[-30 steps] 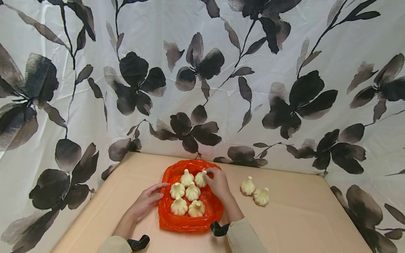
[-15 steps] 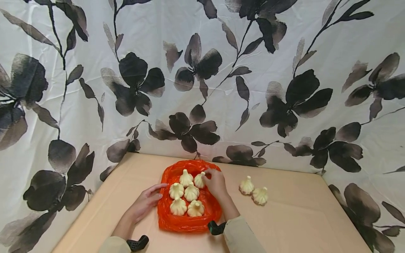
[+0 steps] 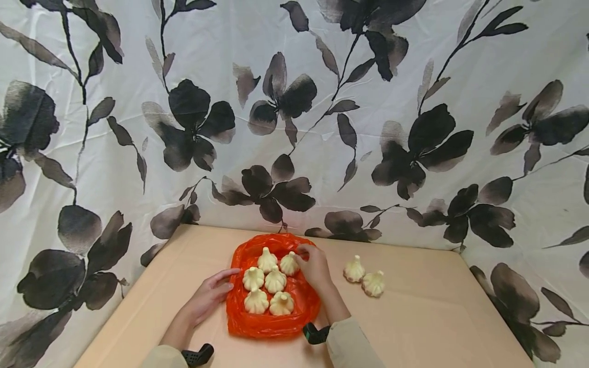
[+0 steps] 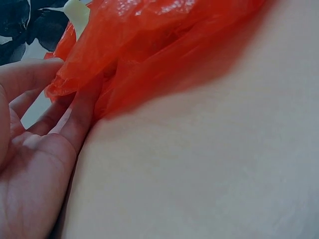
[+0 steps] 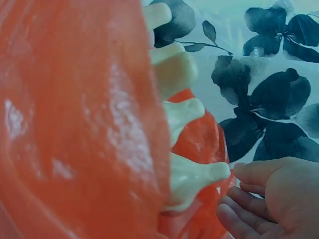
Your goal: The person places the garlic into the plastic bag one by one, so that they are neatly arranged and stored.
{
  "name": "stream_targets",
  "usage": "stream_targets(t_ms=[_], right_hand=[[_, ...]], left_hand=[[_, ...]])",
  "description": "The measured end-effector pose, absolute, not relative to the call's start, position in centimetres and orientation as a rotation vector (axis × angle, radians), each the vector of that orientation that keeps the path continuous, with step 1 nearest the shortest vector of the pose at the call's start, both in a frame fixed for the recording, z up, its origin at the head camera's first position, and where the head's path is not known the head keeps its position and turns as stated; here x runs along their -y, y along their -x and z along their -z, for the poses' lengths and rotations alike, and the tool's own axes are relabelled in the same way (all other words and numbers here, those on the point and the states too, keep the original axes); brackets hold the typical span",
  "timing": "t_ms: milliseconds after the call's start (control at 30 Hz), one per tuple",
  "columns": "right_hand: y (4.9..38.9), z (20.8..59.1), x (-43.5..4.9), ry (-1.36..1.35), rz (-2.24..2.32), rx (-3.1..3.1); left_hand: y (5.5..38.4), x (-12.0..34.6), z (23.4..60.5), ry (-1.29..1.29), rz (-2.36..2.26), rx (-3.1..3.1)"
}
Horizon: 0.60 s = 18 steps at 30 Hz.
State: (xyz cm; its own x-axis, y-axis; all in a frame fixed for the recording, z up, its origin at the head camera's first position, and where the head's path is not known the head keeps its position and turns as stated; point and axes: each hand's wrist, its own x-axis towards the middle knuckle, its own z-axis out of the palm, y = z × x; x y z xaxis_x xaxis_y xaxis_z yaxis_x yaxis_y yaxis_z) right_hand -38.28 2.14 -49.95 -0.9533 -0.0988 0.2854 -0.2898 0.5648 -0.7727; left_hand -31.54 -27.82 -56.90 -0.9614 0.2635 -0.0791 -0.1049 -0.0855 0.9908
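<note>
Several pale garlic bulbs (image 3: 275, 281) stand stem-up inside a red plastic bag (image 3: 262, 324), whose mouth is rolled open. My right hand (image 3: 315, 267) reaches over the bag's far right side, thumb and fingers at the stem of the far right garlic bulb (image 3: 288, 266). In the right wrist view, the fingertips meet the end of that bulb's stem (image 5: 219, 172), and their far sides are hidden. My left hand (image 3: 207, 299) rests against the bag's left side with fairly straight, spread fingers. Red film (image 4: 134, 55) covers some of its fingertips in the left wrist view.
Two more garlic bulbs, one behind (image 3: 354, 271) and one in front (image 3: 373, 284), lie side by side on the light tan tabletop (image 3: 423, 312), right of the bag. A white curtain with dark flowers (image 3: 340, 153) hangs behind the table. Each wrist wears a black device (image 3: 198, 354).
The scene has slid slightly left in the head view. Hands, bag and bulbs keep almost the same places relative to one another.
</note>
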Motion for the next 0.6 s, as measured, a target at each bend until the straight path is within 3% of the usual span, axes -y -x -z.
stream_targets(t_ms=[600], right_hand=[[35.6,48.2,-6.3,-0.254,-1.428,2.43]], left_hand=[[31.7,27.7,57.4,-0.179,-2.166,-1.956]])
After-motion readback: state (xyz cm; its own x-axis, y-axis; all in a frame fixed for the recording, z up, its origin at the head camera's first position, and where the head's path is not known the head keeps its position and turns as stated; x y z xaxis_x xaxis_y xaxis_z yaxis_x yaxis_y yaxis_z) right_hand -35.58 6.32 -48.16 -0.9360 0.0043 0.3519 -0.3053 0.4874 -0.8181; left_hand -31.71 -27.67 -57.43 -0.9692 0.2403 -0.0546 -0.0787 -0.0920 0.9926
